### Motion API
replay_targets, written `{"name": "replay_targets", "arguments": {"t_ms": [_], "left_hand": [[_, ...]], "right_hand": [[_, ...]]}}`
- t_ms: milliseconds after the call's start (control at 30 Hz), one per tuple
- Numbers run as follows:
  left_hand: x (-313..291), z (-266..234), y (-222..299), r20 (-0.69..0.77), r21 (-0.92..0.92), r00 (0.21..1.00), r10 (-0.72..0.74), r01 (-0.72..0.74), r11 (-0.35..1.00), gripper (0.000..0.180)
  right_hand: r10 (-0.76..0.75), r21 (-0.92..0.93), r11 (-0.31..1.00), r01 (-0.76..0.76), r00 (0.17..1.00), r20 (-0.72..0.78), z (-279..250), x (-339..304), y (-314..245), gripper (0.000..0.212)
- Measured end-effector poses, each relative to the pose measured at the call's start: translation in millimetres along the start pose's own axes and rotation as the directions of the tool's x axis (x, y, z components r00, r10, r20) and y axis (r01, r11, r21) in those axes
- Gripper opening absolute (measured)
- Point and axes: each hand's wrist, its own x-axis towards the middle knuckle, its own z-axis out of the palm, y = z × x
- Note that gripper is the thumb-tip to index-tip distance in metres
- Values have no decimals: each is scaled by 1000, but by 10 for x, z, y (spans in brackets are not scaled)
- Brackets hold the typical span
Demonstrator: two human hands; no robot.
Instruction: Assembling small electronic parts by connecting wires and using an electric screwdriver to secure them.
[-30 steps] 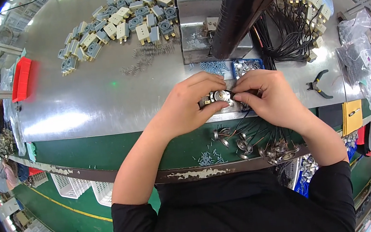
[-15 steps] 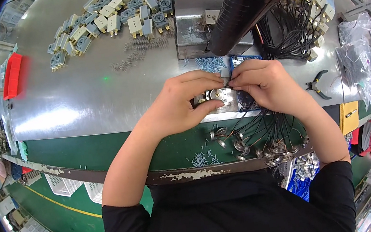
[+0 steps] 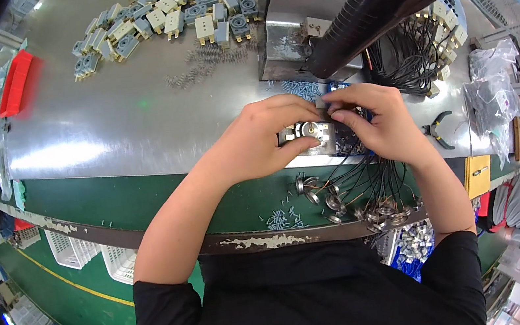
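Note:
My left hand curves round a small white-and-metal assembly with a round metal centre, its thumb along the near side and its fingers along the far side. The assembly lies over a metal block at the front of the steel worktop. Just to its right, my right hand pinches thumb and forefinger together at the assembly's far right corner. What sits between those fingertips is too small to make out. A blue tray lies partly under my right hand. Silvery-blue screws are heaped beyond my fingertips.
A thick black tube slants over a metal housing. Grey and cream switch blocks and springs lie far left. Black cables, round metal parts, pliers, and loose screws surround the hands.
The whole view has shifted and tilted slightly. My left hand keeps its hold on the assembly, while my right fingertips have come slightly away from my left fingers.

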Motion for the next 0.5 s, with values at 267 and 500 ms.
{"name": "replay_targets", "arguments": {"t_ms": [267,500], "left_hand": [[-19,7,4,-71,-15,997,-9,8,1000,33],[-37,-5,-26,-25,-32,1000,-10,9,999,31]], "right_hand": [[-49,-46,998,48,999,-16,56,19,11,17],[65,-50,997,-59,987,145,-106,115,-190,22]]}}
